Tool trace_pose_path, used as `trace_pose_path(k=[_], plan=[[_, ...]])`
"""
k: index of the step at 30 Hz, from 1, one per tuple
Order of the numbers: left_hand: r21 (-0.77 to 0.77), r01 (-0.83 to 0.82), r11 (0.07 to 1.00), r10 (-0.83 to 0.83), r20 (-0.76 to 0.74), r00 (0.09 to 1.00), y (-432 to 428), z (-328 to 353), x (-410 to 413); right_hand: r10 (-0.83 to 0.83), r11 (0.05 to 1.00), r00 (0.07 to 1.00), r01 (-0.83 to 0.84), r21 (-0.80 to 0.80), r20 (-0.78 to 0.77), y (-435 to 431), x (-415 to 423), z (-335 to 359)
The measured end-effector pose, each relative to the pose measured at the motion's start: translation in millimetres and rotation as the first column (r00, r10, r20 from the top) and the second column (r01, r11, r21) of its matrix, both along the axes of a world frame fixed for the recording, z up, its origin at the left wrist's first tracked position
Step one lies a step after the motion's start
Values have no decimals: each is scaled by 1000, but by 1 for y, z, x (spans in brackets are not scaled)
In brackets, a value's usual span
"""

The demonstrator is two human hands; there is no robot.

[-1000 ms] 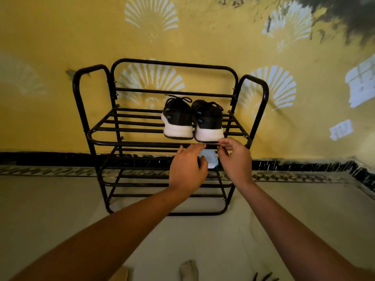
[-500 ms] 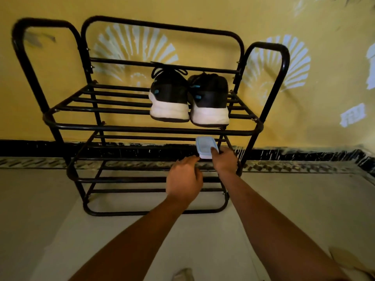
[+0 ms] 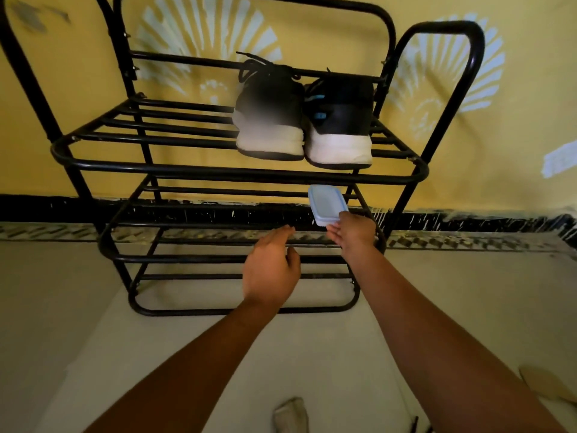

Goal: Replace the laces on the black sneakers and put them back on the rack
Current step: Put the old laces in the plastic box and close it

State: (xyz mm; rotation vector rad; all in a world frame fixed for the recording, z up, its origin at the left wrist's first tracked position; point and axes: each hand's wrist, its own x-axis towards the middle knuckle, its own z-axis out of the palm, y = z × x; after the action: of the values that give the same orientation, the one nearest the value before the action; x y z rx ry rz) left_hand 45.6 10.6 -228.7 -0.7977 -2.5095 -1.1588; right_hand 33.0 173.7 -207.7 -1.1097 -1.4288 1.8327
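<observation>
R hand [image 3: 352, 234] is touching the near end of a small pale-blue box [image 3: 326, 204] on the mid tier of the rack [image 3: 237, 175]. Its fingers are lying fairly straight along the box edge, but I can't tell if the thumb is pinching or just resting. L hand [image 3: 271, 271] is hovering just beside it at approx. 8 o'clock, fingers relaxed, holding nothing, not touching box or bars.

Black sneakers [image 3: 338, 120] are sitting one tier up, on the top shelf's R half, at approx. 12 o'clock from both hands. They're side by side and touching, long axis running 6-to-12, white heels facing the person, toes toward the wall [image 3: 515, 151]. Laces [image 3: 249, 65] are showing at the far end. R hand is nearer the pair, but L is the free one, so prob. L is going up first.

Rack is black tube w/ slatted tiers, standing on a pale floor [image 3: 62, 307] against a yellow wall w/ white fan prints and a black skirting band [image 3: 46, 207].
</observation>
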Motion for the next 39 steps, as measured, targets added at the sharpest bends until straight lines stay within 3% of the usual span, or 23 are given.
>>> trace_pose_path(k=[4,7,13,15,17,20,25,27,30,34,39], plan=[[-6,51,999,-51,-16,999,-7,6,13,27,1000,997,-28,-10,-77,-28,36,0],[-53,181,982,-182,-10,983,-23,6,27,61,998,991,-64,-26,-119,-56,74,-4],[-227,376,898,-357,121,926,-84,-23,73,190,980,980,-193,-54,-60,-122,156,-32],[-192,362,912,-339,144,930,-103,-36,89,256,965,966,-257,-49,-31,-144,174,-48],[-117,296,948,-276,164,947,-120,-46,102,309,935,950,-314,-166,-52,-163,188,-60],[-81,257,963,-231,239,943,-145,-57,123,365,814,920,-390,-430,-143,-189,206,-74],[17,266,964,-256,334,907,-170,-72,146,434,643,869,-485,-593,-240,-203,221,-89],[-11,275,961,-253,361,898,-175,-74,150,454,603,853,-506,-617,-256,-207,224,-94],[-175,295,940,-227,327,917,-179,-78,152,433,597,856,-508,-621,-283,-209,227,-107],[-255,246,935,-165,303,939,-177,-82,158,402,627,884,-456,-632,-238,-210,228,-114],[-253,298,921,-226,277,934,-177,-89,160,380,654,898,-430,-622,-221,-210,230,-119]])
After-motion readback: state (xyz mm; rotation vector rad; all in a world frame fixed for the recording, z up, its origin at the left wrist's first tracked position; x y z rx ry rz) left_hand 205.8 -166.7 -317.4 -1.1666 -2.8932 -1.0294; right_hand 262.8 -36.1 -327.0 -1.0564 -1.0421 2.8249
